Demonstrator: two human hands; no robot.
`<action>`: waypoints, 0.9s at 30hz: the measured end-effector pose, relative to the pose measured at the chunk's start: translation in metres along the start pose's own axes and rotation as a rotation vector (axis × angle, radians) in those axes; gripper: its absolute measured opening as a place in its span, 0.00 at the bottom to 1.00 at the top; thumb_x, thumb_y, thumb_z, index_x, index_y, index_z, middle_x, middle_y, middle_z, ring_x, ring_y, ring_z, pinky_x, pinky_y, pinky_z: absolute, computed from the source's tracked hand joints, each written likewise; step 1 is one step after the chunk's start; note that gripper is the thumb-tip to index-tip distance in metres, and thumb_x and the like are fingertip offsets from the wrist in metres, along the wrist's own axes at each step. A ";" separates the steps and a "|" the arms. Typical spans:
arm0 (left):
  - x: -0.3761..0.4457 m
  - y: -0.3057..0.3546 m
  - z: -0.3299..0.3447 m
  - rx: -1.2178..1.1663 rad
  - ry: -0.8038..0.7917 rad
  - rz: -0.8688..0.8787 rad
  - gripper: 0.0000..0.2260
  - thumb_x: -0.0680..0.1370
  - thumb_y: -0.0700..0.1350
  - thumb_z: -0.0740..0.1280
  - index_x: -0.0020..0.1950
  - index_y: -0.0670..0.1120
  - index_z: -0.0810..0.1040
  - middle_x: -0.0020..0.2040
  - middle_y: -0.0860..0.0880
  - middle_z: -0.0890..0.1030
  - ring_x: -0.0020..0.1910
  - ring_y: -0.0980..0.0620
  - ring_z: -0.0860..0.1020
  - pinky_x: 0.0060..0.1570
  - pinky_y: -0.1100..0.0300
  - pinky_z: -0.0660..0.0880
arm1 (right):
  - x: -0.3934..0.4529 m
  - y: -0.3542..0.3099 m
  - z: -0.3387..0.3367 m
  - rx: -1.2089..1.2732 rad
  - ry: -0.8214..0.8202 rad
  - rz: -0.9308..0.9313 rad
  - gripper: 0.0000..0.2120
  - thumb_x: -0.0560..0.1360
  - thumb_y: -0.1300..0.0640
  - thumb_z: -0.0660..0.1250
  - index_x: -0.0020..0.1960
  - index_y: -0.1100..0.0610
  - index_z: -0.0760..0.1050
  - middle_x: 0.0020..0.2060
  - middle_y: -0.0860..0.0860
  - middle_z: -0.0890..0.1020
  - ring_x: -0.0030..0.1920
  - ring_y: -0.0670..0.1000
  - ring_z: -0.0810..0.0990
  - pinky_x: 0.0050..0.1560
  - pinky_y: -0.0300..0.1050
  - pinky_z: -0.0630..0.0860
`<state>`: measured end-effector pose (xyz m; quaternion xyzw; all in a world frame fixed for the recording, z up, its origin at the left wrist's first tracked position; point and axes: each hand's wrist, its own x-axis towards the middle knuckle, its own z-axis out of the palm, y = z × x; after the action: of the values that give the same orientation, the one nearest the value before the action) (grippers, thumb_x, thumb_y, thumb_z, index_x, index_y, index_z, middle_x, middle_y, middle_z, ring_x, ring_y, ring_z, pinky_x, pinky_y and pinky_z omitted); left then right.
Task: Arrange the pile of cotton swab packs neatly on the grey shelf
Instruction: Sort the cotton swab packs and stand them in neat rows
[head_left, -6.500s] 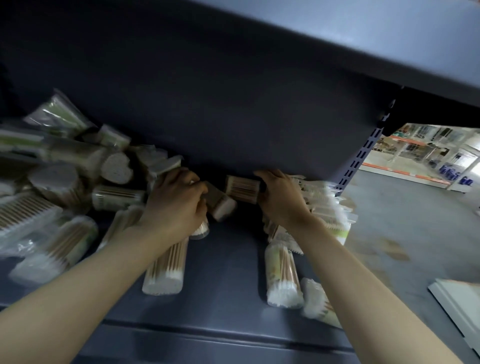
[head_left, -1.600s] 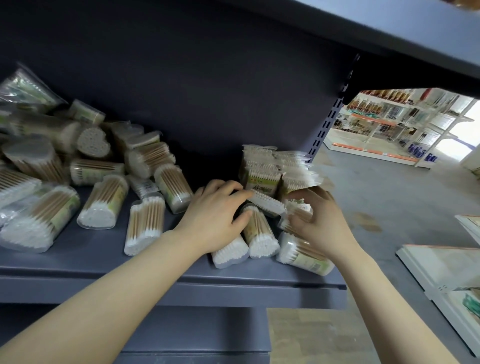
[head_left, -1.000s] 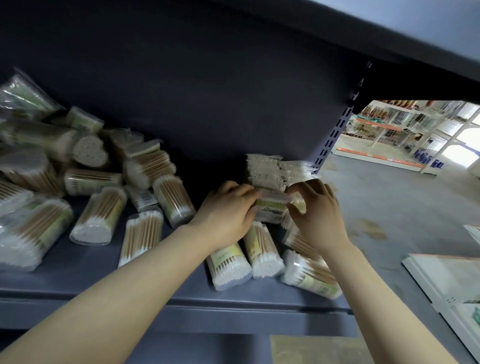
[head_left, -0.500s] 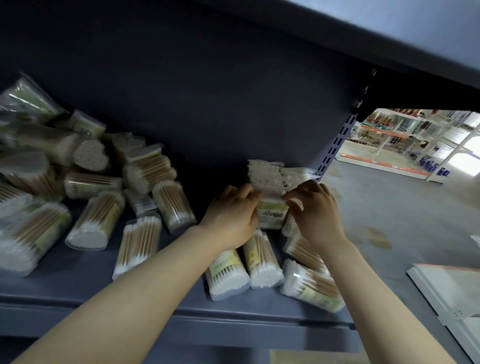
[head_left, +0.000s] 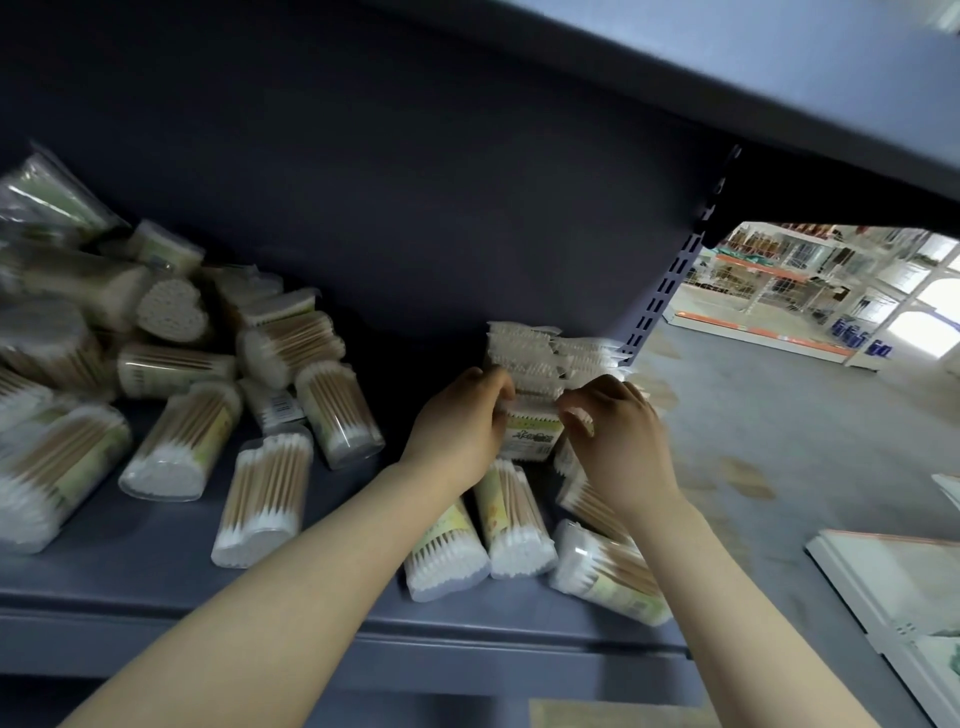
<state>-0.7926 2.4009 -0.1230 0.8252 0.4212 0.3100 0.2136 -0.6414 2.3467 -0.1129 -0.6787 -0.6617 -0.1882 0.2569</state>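
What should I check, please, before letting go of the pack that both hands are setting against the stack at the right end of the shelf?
1. Both hands on the pack: left hand and right hand pinch the labelled pack from either side. Ok.
2. Pack square against the stack: it stands upright in front of it. Ok.
3. Pack's base resting on the shelf: hidden by hands and lying packs. Cannot tell.
4. Front area tidy: three loose packs lie below the hands. Not ok.
5. Left pile sorted: jumbled. Not ok.
6. Room on the grey shelf: bare surface in the middle. Ok.
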 end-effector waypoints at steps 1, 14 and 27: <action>0.000 0.000 0.000 -0.002 0.004 0.006 0.08 0.77 0.40 0.63 0.55 0.44 0.72 0.54 0.47 0.75 0.51 0.47 0.76 0.48 0.54 0.73 | -0.001 0.000 0.000 0.003 0.000 -0.004 0.04 0.66 0.65 0.71 0.38 0.57 0.81 0.37 0.54 0.80 0.38 0.60 0.79 0.37 0.44 0.71; 0.002 -0.002 0.000 -0.032 0.035 -0.031 0.07 0.79 0.43 0.61 0.55 0.44 0.73 0.54 0.47 0.77 0.51 0.49 0.76 0.46 0.60 0.70 | 0.000 -0.005 0.003 0.094 0.015 0.004 0.06 0.68 0.65 0.66 0.39 0.59 0.81 0.36 0.55 0.80 0.37 0.59 0.79 0.37 0.42 0.70; 0.002 -0.003 0.001 0.171 0.095 0.014 0.12 0.79 0.47 0.60 0.61 0.51 0.74 0.57 0.51 0.75 0.54 0.50 0.75 0.41 0.61 0.69 | 0.002 0.000 0.004 0.124 -0.057 0.012 0.14 0.66 0.71 0.66 0.49 0.60 0.81 0.44 0.56 0.79 0.47 0.60 0.78 0.45 0.45 0.73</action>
<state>-0.7923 2.4043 -0.1251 0.8276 0.4502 0.3131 0.1200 -0.6421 2.3509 -0.1145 -0.6705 -0.6750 -0.1260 0.2808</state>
